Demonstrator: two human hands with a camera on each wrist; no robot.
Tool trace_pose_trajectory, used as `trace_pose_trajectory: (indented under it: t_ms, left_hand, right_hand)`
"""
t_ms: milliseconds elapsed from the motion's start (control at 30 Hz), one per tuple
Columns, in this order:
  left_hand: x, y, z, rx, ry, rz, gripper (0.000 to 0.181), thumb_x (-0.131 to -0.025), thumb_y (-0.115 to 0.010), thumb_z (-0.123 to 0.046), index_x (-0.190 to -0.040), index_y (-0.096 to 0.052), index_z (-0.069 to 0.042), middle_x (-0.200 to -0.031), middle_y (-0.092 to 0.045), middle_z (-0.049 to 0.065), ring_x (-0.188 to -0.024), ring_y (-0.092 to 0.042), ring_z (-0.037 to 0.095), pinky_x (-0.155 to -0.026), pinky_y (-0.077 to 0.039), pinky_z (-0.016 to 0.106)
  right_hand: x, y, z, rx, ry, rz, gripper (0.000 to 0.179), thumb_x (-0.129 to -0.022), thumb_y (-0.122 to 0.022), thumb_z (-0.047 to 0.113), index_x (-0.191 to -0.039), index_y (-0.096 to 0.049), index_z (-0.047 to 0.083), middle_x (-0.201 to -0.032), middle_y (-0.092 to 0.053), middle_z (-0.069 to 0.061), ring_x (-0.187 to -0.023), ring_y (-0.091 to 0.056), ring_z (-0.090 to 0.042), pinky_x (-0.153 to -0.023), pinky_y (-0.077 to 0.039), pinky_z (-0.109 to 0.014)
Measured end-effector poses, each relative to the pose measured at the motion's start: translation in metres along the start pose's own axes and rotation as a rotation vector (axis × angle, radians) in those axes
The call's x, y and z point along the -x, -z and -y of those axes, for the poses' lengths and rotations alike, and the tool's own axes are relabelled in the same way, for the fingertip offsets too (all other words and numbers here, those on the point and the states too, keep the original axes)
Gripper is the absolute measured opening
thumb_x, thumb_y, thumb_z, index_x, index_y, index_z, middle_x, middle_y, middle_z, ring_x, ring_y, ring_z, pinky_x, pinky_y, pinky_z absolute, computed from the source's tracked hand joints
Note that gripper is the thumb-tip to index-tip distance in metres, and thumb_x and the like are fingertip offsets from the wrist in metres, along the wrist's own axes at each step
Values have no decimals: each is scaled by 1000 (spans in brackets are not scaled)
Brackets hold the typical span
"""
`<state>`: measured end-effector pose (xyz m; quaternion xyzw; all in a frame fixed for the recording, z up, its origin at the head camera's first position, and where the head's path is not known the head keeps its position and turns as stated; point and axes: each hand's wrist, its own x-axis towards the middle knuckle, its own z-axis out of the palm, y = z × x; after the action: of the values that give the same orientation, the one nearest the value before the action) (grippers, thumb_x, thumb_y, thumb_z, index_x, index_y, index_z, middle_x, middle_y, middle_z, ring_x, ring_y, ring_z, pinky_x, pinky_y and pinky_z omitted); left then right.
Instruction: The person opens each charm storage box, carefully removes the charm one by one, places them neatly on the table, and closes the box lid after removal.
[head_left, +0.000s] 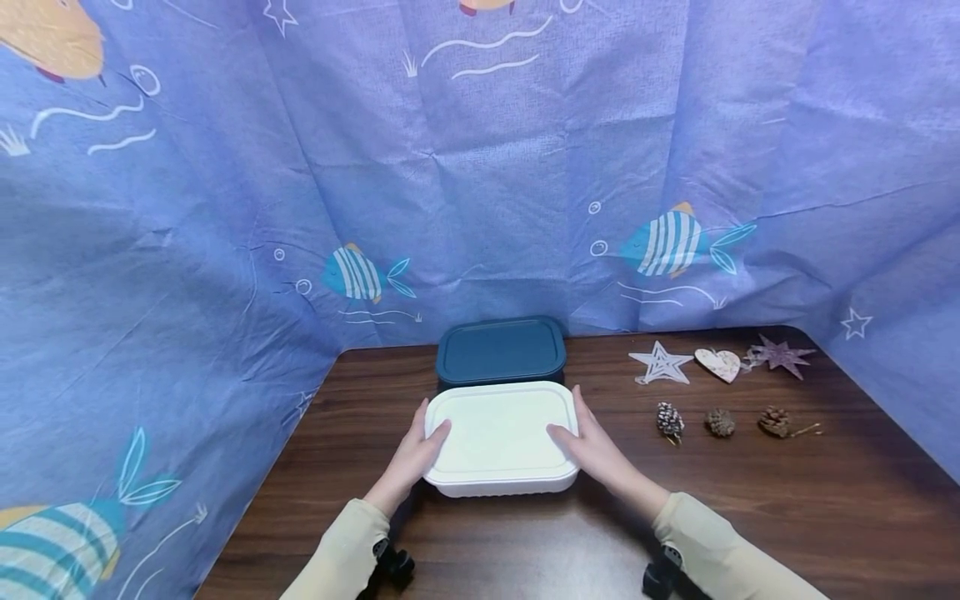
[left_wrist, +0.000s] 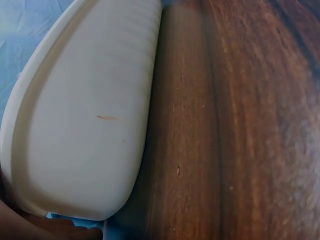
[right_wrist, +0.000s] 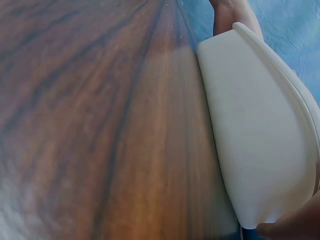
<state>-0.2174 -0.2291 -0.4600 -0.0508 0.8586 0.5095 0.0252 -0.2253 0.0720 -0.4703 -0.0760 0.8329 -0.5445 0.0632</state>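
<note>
A white rectangular storage box (head_left: 501, 433) with rounded corners and a white lid is between the two hands. My left hand (head_left: 411, 457) grips its left end, thumb on top of the lid and fingers down the side. At the opposite end my right hand (head_left: 596, 450) holds it the same way. In the left wrist view the box's pale side wall (left_wrist: 90, 110) bears a small brownish mark. The right wrist view shows the wall (right_wrist: 260, 130) close against the wooden table; whether the base touches cannot be told. The fingers under the rim are mostly hidden.
Behind the white box stands a dark blue lidded box (head_left: 501, 350). On the right of the table (head_left: 330, 467) lie a white star (head_left: 661, 364), a heart (head_left: 720, 364), a purplish star (head_left: 782, 355) and several pinecones (head_left: 720, 422). A blue fish-print cloth (head_left: 487, 183) hangs around the back.
</note>
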Motion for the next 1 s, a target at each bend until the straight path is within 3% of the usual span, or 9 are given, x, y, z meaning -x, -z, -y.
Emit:
trace_pose_trajectory:
  t_ms: [233, 333, 400, 467, 600, 700, 833, 1000]
  left_hand:
    - [-2, -1, 0, 8, -5, -7, 78, -104, -53, -37, -160, -14, 0, -164, -17, 25, -151, -15, 42, -120, -13, 57]
    - [-2, 1, -2, -29, -16, 1, 79, -104, -52, -39, -161, -13, 0, -164, -16, 26, -151, -15, 42, -120, -14, 58]
    - [-2, 4, -5, -76, -58, -2, 79, -104, -52, -40, -161, -14, 0, -164, -15, 25, -151, -15, 42, -120, -14, 58]
    - [0, 6, -10, -142, -140, -18, 77, -104, -53, -39, -160, -18, 1, -165, -16, 25, -151, -14, 42, -119, -15, 59]
    - [3, 6, -22, -320, -349, -44, 71, -104, -52, -40, -156, -29, 3, -164, -21, 23, -152, -12, 41, -119, -13, 61]
    - [6, 2, -30, -466, -444, -38, 71, -105, -47, -46, -156, -32, 2, -164, -23, 21, -153, -12, 37, -120, -10, 61]
    - [7, -7, -32, -611, -470, -21, 72, -106, -37, -53, -157, -32, -1, -165, -22, 17, -153, -13, 33, -120, -9, 59]
    - [6, -16, -26, -693, -463, 1, 71, -107, -30, -54, -156, -35, -3, -165, -22, 18, -152, -17, 35, -120, -12, 60]
  right_hand:
    - [-3, 3, 0, -15, 1, 6, 91, -102, -58, 35, -160, 2, 1, -167, 1, -20, -153, -3, -36, -122, -6, -51]
    - [-2, 4, 1, -18, -5, 5, 91, -102, -59, 35, -161, 1, 1, -167, 0, -21, -152, -3, -37, -121, -7, -52]
    - [-1, 5, 2, -14, 3, -5, 90, -101, -59, 34, -161, -1, 1, -167, -2, -23, -152, -4, -38, -121, -7, -53]
    - [0, 5, 4, 17, 47, -27, 88, -101, -60, 33, -161, -5, -1, -166, -4, -24, -152, -6, -40, -121, -9, -54]
    - [4, 3, 12, 129, 197, -92, 82, -100, -62, 29, -159, -15, -4, -166, -8, -23, -152, -6, -42, -120, -11, -58]
    - [5, -2, 21, 242, 326, -137, 75, -101, -61, 30, -157, -24, -4, -166, -14, -22, -152, -6, -42, -118, -13, -62]
    - [2, -12, 29, 413, 447, -158, 64, -106, -51, 34, -155, -33, -3, -164, -20, -22, -152, -9, -42, -118, -14, -63]
    - [3, -20, 31, 611, 471, -144, 61, -108, -44, 36, -153, -36, -4, -162, -26, -23, -152, -16, -39, -120, -17, -57]
